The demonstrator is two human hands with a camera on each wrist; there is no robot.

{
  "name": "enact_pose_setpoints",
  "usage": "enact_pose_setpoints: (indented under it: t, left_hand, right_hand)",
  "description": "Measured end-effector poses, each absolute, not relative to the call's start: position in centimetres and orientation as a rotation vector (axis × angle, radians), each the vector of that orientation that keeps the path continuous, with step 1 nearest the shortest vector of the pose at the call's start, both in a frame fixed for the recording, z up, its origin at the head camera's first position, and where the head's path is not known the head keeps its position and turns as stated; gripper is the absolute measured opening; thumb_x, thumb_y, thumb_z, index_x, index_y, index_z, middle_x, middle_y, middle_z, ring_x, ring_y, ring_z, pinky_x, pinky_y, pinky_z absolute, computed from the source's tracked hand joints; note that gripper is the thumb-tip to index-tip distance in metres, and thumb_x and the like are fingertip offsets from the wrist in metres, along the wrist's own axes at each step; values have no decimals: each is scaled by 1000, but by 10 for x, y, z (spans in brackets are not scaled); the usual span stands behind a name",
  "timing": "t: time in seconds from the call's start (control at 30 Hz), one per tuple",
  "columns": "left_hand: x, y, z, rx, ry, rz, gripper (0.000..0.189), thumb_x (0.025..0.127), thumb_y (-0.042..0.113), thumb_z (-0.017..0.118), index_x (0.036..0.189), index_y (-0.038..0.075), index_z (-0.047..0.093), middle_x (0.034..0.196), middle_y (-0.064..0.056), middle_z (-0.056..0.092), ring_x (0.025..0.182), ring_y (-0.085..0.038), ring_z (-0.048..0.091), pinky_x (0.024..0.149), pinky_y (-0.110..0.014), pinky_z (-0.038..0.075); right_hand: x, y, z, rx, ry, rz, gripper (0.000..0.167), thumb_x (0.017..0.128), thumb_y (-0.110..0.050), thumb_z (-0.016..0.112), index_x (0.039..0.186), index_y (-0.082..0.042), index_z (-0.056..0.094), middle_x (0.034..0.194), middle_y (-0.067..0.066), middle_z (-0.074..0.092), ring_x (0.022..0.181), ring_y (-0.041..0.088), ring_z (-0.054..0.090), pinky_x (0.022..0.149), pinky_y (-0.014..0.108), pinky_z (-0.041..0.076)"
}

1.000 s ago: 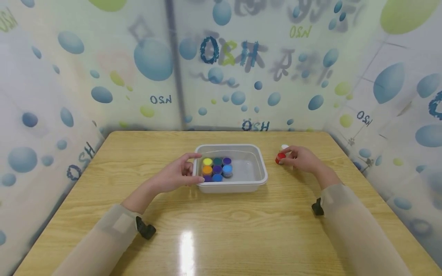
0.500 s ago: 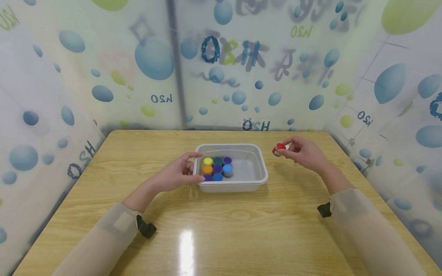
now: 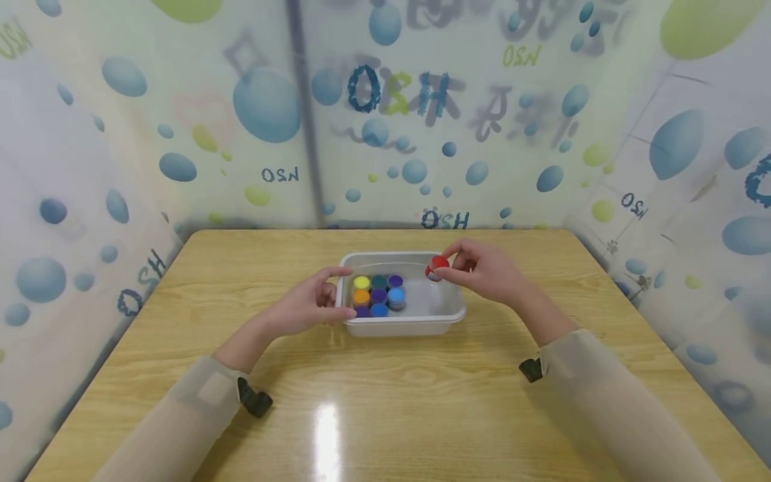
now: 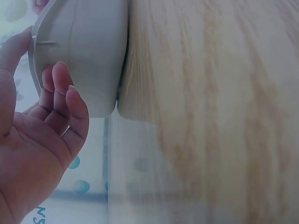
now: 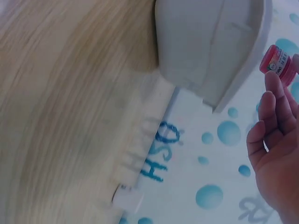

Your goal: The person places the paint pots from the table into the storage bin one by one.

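My right hand [image 3: 489, 271] pinches a small red paint pot [image 3: 437, 268] between thumb and fingers, over the right end of a white plastic tub [image 3: 406, 327]. In the right wrist view the paint pot [image 5: 279, 65] shows a printed label and sits beyond the tub's rim [image 5: 247, 70]. My left hand [image 3: 306, 302] holds the tub's left end, thumb at the near corner and index finger on the rim farther back. The left wrist view has the other fingers [image 4: 60, 86] bent against the tub's outer wall [image 4: 96, 60]. Several paint pots [image 3: 379, 295] in yellow, orange, teal, purple and blue stand inside at the left.
The tub stands on a wooden table [image 3: 415, 402] with patterned walls [image 3: 385, 161] around it. A small white object [image 5: 127, 198] sits on the table near its far edge in the right wrist view; my right hand hides it in the head view.
My right hand has lifted the red paint pot off the table and carried it left over the tub. My left hand has stayed at the tub's left end.
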State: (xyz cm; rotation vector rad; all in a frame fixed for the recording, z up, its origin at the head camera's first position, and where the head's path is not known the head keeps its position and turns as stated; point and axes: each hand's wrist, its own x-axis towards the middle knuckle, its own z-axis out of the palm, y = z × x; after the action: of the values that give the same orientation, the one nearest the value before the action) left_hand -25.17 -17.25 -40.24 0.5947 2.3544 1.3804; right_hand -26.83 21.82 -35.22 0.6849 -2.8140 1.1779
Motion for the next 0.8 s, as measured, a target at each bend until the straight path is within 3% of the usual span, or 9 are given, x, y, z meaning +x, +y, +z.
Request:
enact_pose_setpoints:
  t: [0.4, 0.8]
  left_hand:
    - [-252, -172, -404, 590, 2352, 1373, 88, 99, 38, 85, 168, 15, 34, 95, -8, 63, 85, -25, 57, 74, -29, 51]
    - [-252, -172, -402, 575, 2330, 1392, 88, 100, 35, 84, 168, 15, 33, 96, -8, 64, 85, -24, 57, 75, -28, 51]
  right_hand:
    - [-275, 168, -371, 894, -2851, 1175, 27, 98, -31, 86, 117, -16, 74, 84, -2, 70, 76, 20, 59, 69, 31, 50]
    - [-281, 155, -384, 977, -2895, 1283, 19, 99, -29, 84, 112, -18, 75, 87, -1, 71, 79, 21, 63, 76, 33, 55]
